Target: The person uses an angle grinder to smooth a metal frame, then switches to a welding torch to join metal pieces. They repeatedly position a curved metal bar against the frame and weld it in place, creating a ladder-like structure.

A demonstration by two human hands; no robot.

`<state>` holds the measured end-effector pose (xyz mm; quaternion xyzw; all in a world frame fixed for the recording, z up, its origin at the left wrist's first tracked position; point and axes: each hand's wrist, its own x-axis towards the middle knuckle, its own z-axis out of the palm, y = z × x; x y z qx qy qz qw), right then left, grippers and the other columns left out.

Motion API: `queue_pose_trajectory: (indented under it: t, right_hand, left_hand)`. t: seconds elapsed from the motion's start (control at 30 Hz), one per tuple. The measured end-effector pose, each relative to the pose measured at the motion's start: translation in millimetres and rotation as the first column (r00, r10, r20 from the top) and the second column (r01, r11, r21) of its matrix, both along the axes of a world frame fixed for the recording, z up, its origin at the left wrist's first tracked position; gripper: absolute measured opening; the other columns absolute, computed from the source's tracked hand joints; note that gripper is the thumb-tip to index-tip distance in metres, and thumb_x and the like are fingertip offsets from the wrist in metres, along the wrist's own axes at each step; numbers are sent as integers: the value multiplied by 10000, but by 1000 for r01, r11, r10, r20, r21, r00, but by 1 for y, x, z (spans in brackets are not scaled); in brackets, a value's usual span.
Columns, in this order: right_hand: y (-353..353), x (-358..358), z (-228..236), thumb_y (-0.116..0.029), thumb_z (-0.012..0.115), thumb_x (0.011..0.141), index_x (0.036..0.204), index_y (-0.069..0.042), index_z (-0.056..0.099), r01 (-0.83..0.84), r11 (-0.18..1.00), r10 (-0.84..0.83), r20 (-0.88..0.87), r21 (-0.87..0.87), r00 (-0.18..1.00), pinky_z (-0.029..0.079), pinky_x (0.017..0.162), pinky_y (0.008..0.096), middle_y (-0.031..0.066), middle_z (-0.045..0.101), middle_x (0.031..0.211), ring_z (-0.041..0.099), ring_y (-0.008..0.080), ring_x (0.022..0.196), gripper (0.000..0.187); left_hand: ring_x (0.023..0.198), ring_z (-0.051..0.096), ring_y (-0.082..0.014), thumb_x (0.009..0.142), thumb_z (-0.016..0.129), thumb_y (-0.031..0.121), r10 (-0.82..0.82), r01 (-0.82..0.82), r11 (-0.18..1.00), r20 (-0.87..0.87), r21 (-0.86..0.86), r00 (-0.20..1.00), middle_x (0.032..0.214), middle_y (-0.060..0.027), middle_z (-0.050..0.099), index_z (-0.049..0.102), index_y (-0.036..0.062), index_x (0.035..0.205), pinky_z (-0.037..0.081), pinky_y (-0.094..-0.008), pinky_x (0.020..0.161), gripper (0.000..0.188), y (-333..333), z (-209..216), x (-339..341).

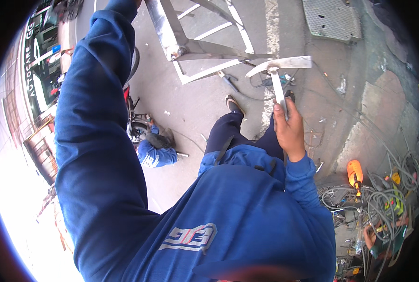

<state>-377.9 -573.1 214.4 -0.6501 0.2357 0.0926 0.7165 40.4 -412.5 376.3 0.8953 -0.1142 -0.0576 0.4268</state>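
Note:
My right hand point(289, 127) is closed round the handle of a chipping hammer point(279, 89), its long narrow head at the top, near the corner of a welded metal frame point(167, 28). The frame's square tubes meet at a rough joint point(175, 52). My left arm point(96, 103) stretches up beside the frame. Only a sliver of my left hand point(138, 2) shows at the upper edge, its fingers cut off, so its grip on the frame cannot be made out. An electrode holder point(228, 82) with a cable lies on the ground below the frame.
A white rectangular frame point(209, 73) lies beyond the joint. A person in blue point(157, 148) crouches by a motorcycle point(136, 127) at left. At lower right are tangled cables point(383, 202), an orange tool point(355, 173) and another person point(388, 239). A metal plate point(331, 19) lies at upper right.

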Motion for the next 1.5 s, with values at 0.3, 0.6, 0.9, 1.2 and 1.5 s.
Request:
queue_pose_trajectory:
  t: [0.3, 0.6, 0.9, 1.2, 1.5]
  right_hand:
    - [-1, 38, 68, -281, 443, 1098, 1140, 24, 518, 173, 869, -243, 96, 464, 965, 340, 471, 217, -6, 452, 629, 384, 47, 508, 317]
    - [35, 48, 79, -201, 493, 1079, 1102, 52, 543, 76, 952, -187, 365, 298, 912, 332, 462, 216, 11, 510, 640, 424, 52, 501, 259]
    - [44, 48, 79, -184, 518, 1066, 1117, 33, 543, 61, 906, -224, 350, 420, 909, 339, 461, 219, 3, 508, 637, 428, 48, 498, 224]
    - [64, 49, 79, -188, 508, 1070, 1117, 26, 534, 111, 907, -303, 448, 406, 841, 336, 464, 218, -5, 505, 650, 426, 43, 510, 220]
    - [81, 44, 82, -208, 534, 1064, 1104, 20, 553, 367, 872, -485, 481, 323, 731, 341, 475, 228, -10, 501, 634, 443, 43, 514, 232]
  left_hand:
    - [706, 650, -297, 849, 543, 40, 107, -102, 994, -202, 37, 974, 935, -114, 504, 294, 31, 1523, 612, -424, 655, 718, 0, 10, 1]
    - [651, 575, -223, 836, 542, 16, 87, -78, 994, -118, 73, 989, 841, -75, 470, 491, 35, 1169, 619, -381, 633, 337, -3, 15, -4]
    - [658, 576, -217, 835, 545, 40, 93, -87, 987, -41, 137, 995, 850, -126, 569, 553, 3, 1104, 572, -362, 560, 272, -1, 14, 2]
    - [746, 586, -215, 889, 516, 113, 15, -17, 985, 13, 172, 1000, 914, -118, 591, 553, 22, 1143, 554, -368, 608, 272, -4, 17, -6]
    - [696, 612, -235, 904, 533, 154, 41, -35, 997, -81, 70, 996, 879, -122, 590, 608, -6, 990, 565, -383, 594, 196, 12, 3, 24]
